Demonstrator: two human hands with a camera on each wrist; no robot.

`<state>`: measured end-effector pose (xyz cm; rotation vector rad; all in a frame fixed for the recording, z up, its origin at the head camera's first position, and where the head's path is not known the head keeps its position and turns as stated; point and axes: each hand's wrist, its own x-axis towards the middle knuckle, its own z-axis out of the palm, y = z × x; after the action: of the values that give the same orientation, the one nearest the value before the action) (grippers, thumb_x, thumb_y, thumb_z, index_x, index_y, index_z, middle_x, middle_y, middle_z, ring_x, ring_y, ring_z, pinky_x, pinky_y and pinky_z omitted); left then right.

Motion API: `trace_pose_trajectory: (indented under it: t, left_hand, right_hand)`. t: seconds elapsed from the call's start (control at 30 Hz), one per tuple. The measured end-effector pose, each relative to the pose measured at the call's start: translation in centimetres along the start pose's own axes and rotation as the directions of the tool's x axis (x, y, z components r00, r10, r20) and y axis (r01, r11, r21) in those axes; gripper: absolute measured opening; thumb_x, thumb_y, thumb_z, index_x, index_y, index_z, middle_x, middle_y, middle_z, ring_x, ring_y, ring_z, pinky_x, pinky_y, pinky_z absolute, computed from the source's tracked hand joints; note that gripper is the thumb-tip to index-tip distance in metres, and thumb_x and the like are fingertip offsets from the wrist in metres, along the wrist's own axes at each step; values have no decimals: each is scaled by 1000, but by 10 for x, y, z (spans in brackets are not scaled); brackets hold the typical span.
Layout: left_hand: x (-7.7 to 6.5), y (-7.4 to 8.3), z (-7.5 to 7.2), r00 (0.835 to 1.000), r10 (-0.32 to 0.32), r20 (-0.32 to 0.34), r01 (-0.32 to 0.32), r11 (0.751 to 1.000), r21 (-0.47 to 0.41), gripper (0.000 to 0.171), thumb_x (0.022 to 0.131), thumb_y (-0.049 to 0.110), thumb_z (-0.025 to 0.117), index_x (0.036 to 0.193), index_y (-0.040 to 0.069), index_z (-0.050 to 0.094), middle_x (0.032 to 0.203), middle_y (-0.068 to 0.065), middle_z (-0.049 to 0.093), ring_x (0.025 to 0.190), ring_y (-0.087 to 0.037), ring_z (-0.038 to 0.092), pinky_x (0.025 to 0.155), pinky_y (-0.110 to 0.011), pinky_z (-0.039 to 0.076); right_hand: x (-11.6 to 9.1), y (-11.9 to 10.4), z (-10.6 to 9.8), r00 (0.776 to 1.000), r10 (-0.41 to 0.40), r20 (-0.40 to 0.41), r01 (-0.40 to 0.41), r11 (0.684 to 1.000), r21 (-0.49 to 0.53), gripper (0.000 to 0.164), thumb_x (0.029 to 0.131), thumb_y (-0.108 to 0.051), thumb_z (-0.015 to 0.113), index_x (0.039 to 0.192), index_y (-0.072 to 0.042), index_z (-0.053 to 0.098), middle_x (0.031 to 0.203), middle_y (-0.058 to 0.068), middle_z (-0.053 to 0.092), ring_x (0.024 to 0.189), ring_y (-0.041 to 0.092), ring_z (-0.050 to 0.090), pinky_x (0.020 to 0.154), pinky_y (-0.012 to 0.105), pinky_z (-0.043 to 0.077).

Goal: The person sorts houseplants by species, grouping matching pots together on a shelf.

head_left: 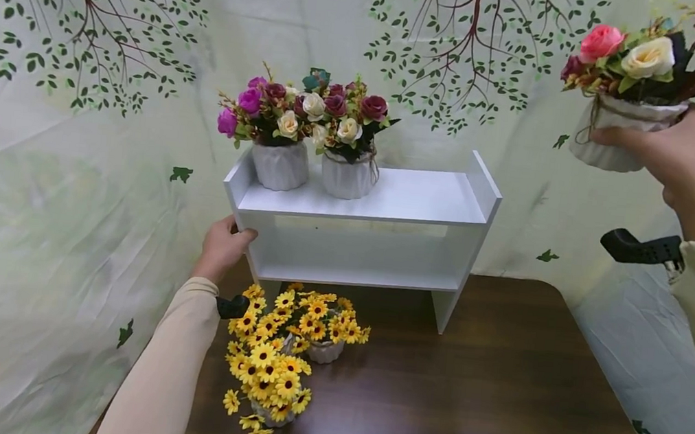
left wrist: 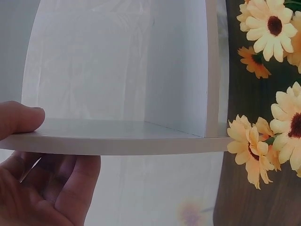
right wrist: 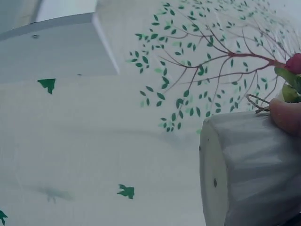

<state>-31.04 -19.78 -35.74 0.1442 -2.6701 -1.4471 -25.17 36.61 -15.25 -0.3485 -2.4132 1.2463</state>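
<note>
My left hand (head_left: 225,246) grips the left side panel of a small white two-tier shelf (head_left: 354,207). In the left wrist view the thumb (left wrist: 23,118) lies on the panel's inner face and the fingers (left wrist: 77,188) are on its outer face. Raised at the upper right, my right hand (head_left: 688,154) holds a flower pot (head_left: 615,130) with pink and cream roses. The pot's white base (right wrist: 214,181) shows in the right wrist view. On the shelf's top board, toward the left, stand a pot with purple and cream flowers (head_left: 279,163) and a pot with maroon and cream roses (head_left: 349,176).
Pots of yellow daisies (head_left: 268,375) stand on the brown table (head_left: 462,392), in front of the shelf's left leg. Behind is a pale curtain printed with branches and leaves (head_left: 278,18). The table's rounded right corner (head_left: 555,290) lies beyond the shelf.
</note>
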Motion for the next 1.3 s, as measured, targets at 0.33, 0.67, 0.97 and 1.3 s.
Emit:
trace_pose_trajectory:
  t: [0.33,0.67,0.97,1.3]
  left_hand:
    - [0,-2,0,1000,-20,-4,20,1000,7,57,94,22,51,147,3,45,147,-22,51,129,-40,52,107,-55,45]
    - [0,-2,-4,999,-37,3,37,999,10,58,94,23,51,148,4,44,148,-22,50,131,-40,51,107,-55,45]
    - [0,-2,-7,999,-31,-13,31,999,18,57,93,23,51,147,3,45,145,-23,52,128,-40,53,105,-56,46]
    - [1,1,0,1000,-22,4,22,1000,18,57,93,23,51,146,3,46,145,-22,52,128,-40,53,105,-55,46]
  right_hand:
    - [34,-4,15,996,68,61,-70,997,39,95,76,-43,82,153,-26,28,117,-26,43,122,2,42,123,38,27]
    - [31,-21,57,993,105,57,-109,991,80,101,74,-44,83,155,-24,25,147,-13,40,131,10,40,122,38,30]
    - [19,-54,117,994,14,107,-24,996,88,96,74,-44,81,152,-20,31,153,0,42,135,18,43,116,38,39]
    - [-4,-64,173,986,-48,160,36,996,76,87,71,-36,84,144,-13,44,142,7,55,124,19,52,106,35,46]
